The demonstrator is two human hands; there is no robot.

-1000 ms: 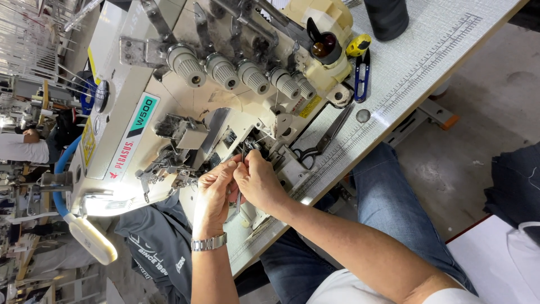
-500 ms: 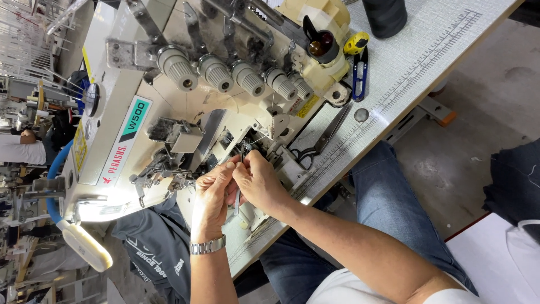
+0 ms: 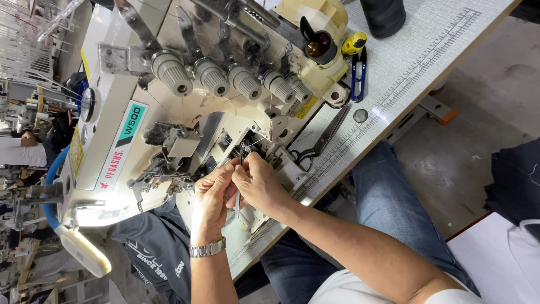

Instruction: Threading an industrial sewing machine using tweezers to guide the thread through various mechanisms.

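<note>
Tweezers point(image 3: 238, 198) pinched in right hand point(image 3: 260, 184) fingers, tip fed into sewing machine point(image 3: 185, 121) looper area; left hand point(image 3: 211, 198) fingers clenched alongside, steadying. Wrists best braced on surface point(image 3: 394, 79).

machine: cream metal sewing machine point(image 3: 169, 112) with a green-white label
my tool: thin silver metal tweezers point(image 3: 238, 194)
snips: blue-handled thread snips point(image 3: 358, 76)
cloth: dark grey printed fabric point(image 3: 154, 253)
my jeans: blue denim point(image 3: 388, 197)

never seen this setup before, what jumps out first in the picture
A big cream sewing machine fills the upper left, with a row of ribbed tension knobs along its top. Below its middle, the left hand and right hand meet around slim tweezers. Scissors lie on the table to the right.
</note>
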